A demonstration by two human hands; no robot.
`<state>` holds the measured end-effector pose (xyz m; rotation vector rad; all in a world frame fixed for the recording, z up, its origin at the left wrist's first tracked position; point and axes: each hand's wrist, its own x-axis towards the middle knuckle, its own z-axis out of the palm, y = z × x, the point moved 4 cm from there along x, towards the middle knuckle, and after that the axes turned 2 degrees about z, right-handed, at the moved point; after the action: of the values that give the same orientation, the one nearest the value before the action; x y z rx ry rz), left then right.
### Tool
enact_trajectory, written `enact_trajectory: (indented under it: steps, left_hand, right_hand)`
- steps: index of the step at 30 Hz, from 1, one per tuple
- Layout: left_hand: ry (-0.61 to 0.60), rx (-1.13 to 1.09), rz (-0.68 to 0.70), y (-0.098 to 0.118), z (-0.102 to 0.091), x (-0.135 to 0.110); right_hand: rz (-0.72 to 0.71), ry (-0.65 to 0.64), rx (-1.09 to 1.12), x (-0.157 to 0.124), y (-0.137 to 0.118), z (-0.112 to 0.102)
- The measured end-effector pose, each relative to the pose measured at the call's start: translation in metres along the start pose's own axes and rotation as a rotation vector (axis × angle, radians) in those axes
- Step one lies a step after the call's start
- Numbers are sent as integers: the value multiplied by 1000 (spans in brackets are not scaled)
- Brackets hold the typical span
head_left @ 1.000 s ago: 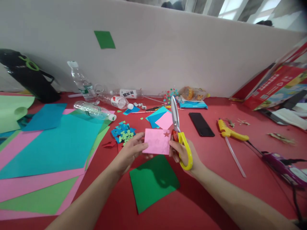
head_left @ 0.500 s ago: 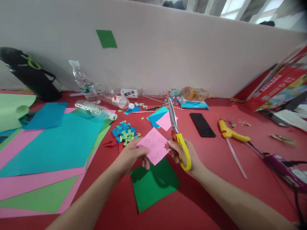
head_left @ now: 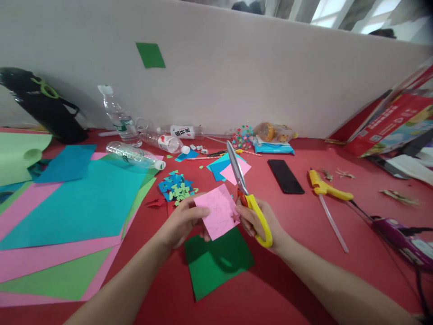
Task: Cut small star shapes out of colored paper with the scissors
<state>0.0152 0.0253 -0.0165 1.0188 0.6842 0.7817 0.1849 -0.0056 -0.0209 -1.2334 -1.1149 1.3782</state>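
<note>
Between thumb and fingers, my left hand [head_left: 184, 219] grips a square of pink paper [head_left: 218, 210] by its left side. Faint drawn outlines, seemingly stars, mark the paper, and a star-shaped hole shows near its right edge. My right hand [head_left: 259, 221] holds yellow-handled scissors [head_left: 259, 216], blades closed and pointing up and away; its fingertips also touch the paper's right edge. Below both hands, a green paper square [head_left: 218, 271] lies on the red table. Left of the pink paper is a pile of small blue and light-green cut pieces [head_left: 177, 187].
Large coloured sheets [head_left: 84, 207] cover the left side. Plastic bottles [head_left: 130, 155] and a black flask [head_left: 40, 104] stand or lie along the white partition. To the right are a black phone [head_left: 286, 176], a yellow glue gun [head_left: 326, 186] with a cord, and a purple power strip [head_left: 404, 241].
The pink paper has turned and dropped slightly in my hands. The scissors have tilted further left at the tip, with my right hand shifting a little down.
</note>
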Motion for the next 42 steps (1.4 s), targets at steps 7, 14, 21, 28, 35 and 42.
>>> enact_trajectory:
  steps: [7, 14, 21, 28, 35, 42]
  left_hand:
    - [28, 127, -16, -1, 15, 4]
    - [400, 131, 277, 34, -18, 1]
    - [497, 162, 386, 39, -33, -4]
    - [640, 51, 499, 47, -34, -8]
    - [636, 67, 479, 44, -34, -7]
    - [543, 69, 428, 32, -26, -5]
  right_hand:
    - [2, -11, -105, -1, 4, 2]
    - [-52, -210, -307, -5, 0, 3]
    - [1, -353, -487, -11, 4, 6]
    - [19, -300, -552, -9, 2, 4]
    - [26, -399, -507, -15, -3, 12]
    - [78, -380, -423, -16, -1, 12]
